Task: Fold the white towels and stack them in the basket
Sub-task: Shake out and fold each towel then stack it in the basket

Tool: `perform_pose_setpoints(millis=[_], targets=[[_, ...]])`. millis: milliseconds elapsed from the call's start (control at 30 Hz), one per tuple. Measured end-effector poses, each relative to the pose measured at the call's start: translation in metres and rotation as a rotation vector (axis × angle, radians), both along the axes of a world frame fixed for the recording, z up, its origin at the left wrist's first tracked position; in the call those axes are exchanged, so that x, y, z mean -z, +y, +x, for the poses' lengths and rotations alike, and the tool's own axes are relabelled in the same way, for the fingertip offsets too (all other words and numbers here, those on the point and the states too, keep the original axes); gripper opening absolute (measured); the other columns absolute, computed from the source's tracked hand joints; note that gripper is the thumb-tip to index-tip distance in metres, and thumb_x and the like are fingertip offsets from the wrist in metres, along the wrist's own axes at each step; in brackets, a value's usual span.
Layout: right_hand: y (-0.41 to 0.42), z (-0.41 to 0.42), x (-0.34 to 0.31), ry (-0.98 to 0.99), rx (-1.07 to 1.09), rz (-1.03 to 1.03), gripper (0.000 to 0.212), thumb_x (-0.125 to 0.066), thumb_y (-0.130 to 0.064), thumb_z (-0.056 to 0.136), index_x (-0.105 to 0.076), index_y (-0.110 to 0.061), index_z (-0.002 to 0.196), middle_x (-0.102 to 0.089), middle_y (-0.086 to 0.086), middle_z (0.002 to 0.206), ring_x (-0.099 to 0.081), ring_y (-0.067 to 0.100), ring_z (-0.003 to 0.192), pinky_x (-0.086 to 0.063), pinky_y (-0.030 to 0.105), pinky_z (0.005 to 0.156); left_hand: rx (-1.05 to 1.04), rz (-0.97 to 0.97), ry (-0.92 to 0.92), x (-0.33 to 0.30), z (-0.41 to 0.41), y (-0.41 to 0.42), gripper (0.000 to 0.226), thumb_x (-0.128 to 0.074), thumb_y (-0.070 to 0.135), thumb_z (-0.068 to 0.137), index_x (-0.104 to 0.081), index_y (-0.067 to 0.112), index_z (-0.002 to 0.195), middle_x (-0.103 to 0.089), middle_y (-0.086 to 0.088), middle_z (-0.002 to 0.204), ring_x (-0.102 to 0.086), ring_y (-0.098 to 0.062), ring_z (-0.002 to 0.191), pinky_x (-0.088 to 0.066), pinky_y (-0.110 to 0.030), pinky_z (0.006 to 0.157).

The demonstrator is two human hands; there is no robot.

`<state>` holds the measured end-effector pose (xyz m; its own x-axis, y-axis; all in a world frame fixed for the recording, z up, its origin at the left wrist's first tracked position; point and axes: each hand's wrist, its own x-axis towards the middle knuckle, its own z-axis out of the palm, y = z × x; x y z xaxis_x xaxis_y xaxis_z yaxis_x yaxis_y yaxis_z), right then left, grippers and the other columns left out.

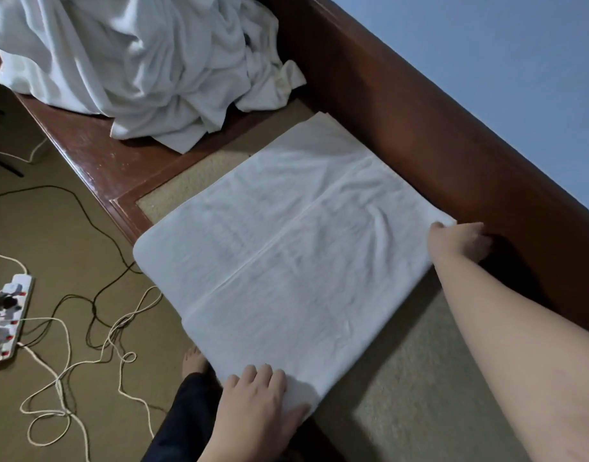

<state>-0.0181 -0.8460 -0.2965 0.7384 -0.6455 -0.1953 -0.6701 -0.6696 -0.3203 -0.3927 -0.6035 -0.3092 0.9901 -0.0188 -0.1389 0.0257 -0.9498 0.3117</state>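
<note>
left hand [253,400] pinching near corner of folded towel [286,261], right hand [459,241] gripping far corner

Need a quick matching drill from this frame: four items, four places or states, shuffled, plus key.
1. folded towel
2. towel pile
3. power strip
4. left hand

A. crumpled, at the bench's far end
B. on the floor among cords
C. flat on the bench mat
D. gripping the towel's near corner

Pairs: 1-C, 2-A, 3-B, 4-D
</note>
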Motion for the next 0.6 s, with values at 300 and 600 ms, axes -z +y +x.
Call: perform_pose_setpoints(millis=[300, 600], targets=[[-0.038, -0.012, 0.011, -0.081, 0.099, 0.475, 0.029, -0.083, -0.033, 0.082, -0.077, -0.011, 0.099, -0.075, 0.007, 0.092, -0.075, 0.028, 0.081, -0.065, 0.047, 0.079, 0.169, 0.109, 0.040, 0.011, 0.009, -0.013, 0.039, -0.088, 0.039, 0.069, -0.052, 0.023, 0.068, -0.049, 0.005, 0.061, -0.047, -0.023, 0.052, -0.023, -0.035, 0.053], [-0.061, -0.034, -0.015, -0.158, -0.024, 0.382, 0.029, -0.071, -0.031, 0.091, -0.072, -0.010, 0.071, -0.074, 0.010, 0.070, -0.074, 0.029, 0.061, -0.066, 0.046, 0.074, 0.267, 0.127, -0.110, 0.003, 0.006, -0.032, 0.029, -0.067, 0.006, 0.055, -0.045, 0.022, 0.063, -0.038, 0.002, 0.055, -0.038, -0.023, 0.050, -0.020, -0.034, 0.054]])
